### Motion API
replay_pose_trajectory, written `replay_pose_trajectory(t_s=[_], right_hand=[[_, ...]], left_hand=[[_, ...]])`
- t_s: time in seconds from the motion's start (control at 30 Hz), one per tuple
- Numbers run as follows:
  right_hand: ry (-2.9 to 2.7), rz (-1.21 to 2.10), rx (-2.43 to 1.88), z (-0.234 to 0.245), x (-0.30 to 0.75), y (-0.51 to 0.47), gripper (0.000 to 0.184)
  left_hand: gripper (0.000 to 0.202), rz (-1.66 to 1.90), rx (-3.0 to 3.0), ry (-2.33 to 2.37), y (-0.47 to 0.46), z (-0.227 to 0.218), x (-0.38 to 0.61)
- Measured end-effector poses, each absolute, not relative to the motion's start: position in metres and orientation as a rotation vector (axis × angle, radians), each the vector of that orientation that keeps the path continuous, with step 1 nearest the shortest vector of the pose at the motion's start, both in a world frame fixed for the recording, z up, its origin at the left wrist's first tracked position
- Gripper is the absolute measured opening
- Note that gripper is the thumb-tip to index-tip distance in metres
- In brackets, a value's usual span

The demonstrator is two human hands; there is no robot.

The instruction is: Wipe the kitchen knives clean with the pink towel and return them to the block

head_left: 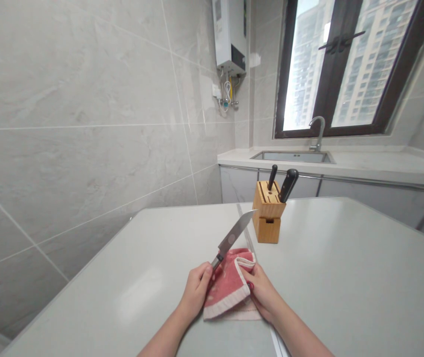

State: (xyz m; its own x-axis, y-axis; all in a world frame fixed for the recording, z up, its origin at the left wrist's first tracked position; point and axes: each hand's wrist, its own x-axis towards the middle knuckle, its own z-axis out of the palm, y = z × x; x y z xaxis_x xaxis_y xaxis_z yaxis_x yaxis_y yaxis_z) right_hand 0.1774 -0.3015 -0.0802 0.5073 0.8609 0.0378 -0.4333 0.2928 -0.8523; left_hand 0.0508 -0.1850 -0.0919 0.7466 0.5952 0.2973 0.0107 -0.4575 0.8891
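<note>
Currently, the left hand (196,286) holds a knife (235,234).

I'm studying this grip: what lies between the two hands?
In the head view, a red cloth lies between left hand and right hand; the knife slants beyond it.

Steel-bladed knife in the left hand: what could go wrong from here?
The left hand holds the steel-bladed knife with its blade uncovered, so a slip could bring the edge against the right hand, which grips the red cloth with pale trim close by. The cloth's loose folds might snag on the knife. The knife points toward the light-brown wooden block; pushing forward might knock it, though whether they touch is unclear.
</note>
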Motion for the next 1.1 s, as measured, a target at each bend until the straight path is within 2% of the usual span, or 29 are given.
replay_pose_trajectory(t_s=[0.23,1.1], right_hand=[[-0.564,0.906,-0.93,-0.0814,0.1786,-0.302,0.037],[-0.556,0.942,-0.901,-0.0831,0.1798,-0.3014,0.031]], left_hand=[[0.044,0.719,1.892,0.488,-0.1855,-0.0898,0.0516],[0.041,0.711,1.889,0.446,-0.1839,-0.0935,0.051]])
